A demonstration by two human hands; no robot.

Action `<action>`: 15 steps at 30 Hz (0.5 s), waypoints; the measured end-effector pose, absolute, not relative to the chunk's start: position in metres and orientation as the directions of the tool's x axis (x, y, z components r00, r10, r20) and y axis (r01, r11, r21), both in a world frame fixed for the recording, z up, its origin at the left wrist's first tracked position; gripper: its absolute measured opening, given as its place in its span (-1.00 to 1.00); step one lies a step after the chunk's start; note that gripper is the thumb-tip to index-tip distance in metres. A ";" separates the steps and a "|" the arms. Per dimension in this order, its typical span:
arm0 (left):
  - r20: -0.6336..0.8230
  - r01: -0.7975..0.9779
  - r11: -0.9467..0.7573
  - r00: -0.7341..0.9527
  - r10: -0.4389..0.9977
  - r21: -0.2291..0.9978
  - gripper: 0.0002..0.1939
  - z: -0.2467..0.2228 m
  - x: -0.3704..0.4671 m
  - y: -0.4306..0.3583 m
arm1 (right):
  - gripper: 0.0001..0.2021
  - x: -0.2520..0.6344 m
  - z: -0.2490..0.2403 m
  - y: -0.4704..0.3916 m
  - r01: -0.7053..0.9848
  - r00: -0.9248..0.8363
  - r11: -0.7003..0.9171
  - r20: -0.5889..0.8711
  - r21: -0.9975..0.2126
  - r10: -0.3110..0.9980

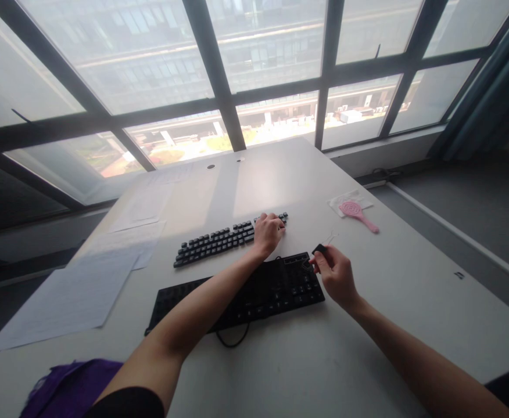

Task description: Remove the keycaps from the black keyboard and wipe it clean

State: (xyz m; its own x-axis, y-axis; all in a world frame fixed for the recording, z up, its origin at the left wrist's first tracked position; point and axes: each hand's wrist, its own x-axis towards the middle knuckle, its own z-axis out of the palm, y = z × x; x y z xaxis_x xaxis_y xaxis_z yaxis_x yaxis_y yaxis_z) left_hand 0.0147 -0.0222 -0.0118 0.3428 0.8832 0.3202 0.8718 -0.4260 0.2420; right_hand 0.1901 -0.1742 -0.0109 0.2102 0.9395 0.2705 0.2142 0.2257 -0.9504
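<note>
My left hand (268,233) reaches over the right part of several dark keycaps (215,242), which lie in rows behind the keyboard. Its fingers are curled down among them, and the fingertips are hidden, so what they pinch does not show. Near the keyboard's upper right corner, my right hand (336,273) is closed on a keycap puller with a black handle (319,248) and thin wire loops pointing up and away. Below both hands lies the black keyboard (280,296), partly covered by my left forearm. Its right side still carries keys; much of its middle looks bare and dark.
A pink hairbrush (351,209) rests on a white wrapper (337,204) at the right. Paper sheets (71,296) cover the desk's left side. Purple cloth (69,386) lies at the front left. A cable (233,345) loops before the keyboard. Windows stand behind the desk.
</note>
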 end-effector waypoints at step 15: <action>0.308 0.881 -0.417 0.342 0.888 0.223 -0.89 -0.014 0.013 -0.020 | -0.73 0.193 -0.013 -0.170 0.181 0.189 0.251 0.284 -0.951 0.940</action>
